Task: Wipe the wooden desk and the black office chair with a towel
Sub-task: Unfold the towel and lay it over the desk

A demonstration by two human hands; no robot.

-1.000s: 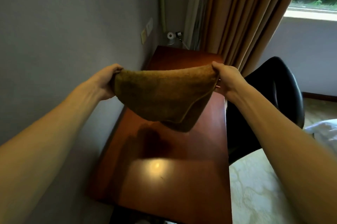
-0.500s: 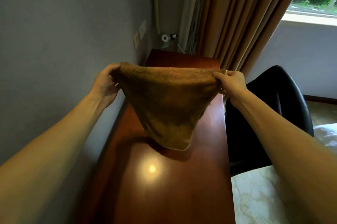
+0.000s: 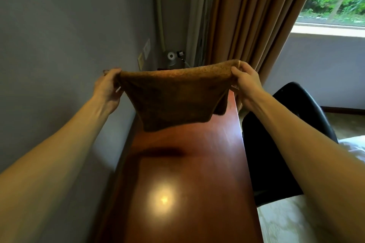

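Note:
A brown towel hangs stretched in the air above the far half of the reddish wooden desk. My left hand pinches its left top corner and my right hand pinches its right top corner. The towel's lower edge floats clear of the desk and throws a dark shadow on the wood. The black office chair stands right of the desk, its back partly hidden behind my right forearm.
A grey wall runs along the desk's left edge, with wall sockets. Small devices sit at the far end. Tan curtains hang behind the desk. A white bed lies at the lower right.
Both hands have carried the towel farther out over the desk, and its top edge is pulled straighter. The view has moved closer along the desk.

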